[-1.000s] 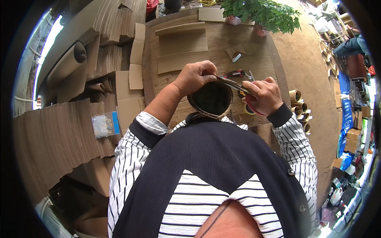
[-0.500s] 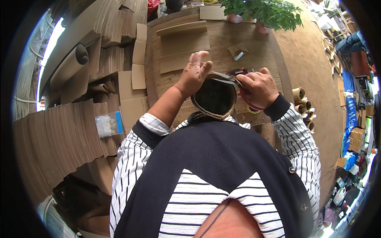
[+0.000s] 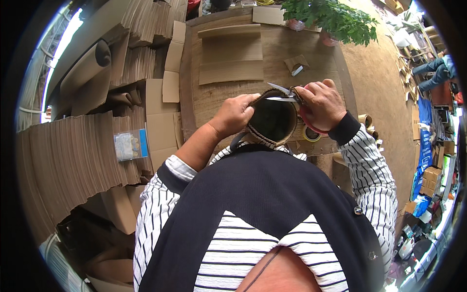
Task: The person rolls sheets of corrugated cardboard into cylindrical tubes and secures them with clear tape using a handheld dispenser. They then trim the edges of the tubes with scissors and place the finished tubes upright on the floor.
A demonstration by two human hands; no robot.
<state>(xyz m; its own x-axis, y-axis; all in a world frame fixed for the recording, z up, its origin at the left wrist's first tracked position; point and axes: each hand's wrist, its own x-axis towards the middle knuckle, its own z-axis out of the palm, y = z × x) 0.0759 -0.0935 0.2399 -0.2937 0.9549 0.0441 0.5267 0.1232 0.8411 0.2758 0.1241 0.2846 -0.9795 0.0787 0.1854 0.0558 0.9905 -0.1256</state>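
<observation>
A corrugated cardboard tube [image 3: 266,140] stands against my chest, its round mouth facing up. My left hand [image 3: 233,115] is closed on the tube's far left rim, with the thumb and fingers pinching the edge. In my right hand [image 3: 322,104] are red-handled scissors [image 3: 283,99], their blades spread apart at the far rim. One blade crosses the mouth while the other lies beyond the wall. Just below the right hand, a roll of tape [image 3: 312,134] rests on the wooden table [image 3: 323,61]. The lower part of the tube is hidden.
A folded corrugated sheet [image 3: 231,51] and a small cardboard scrap [image 3: 295,63] lie on the table. Potted leafy plants [image 3: 335,22] stand at its far right corner. Tall cardboard stacks [image 3: 73,160] fill the left side. Several cardboard tubes [image 3: 365,119] are beyond the table's right edge.
My left hand has come down from above the rim, and its fingers have closed on the tube's edge. The scissors' blades have spread around the far wall. The view has shifted slightly.
</observation>
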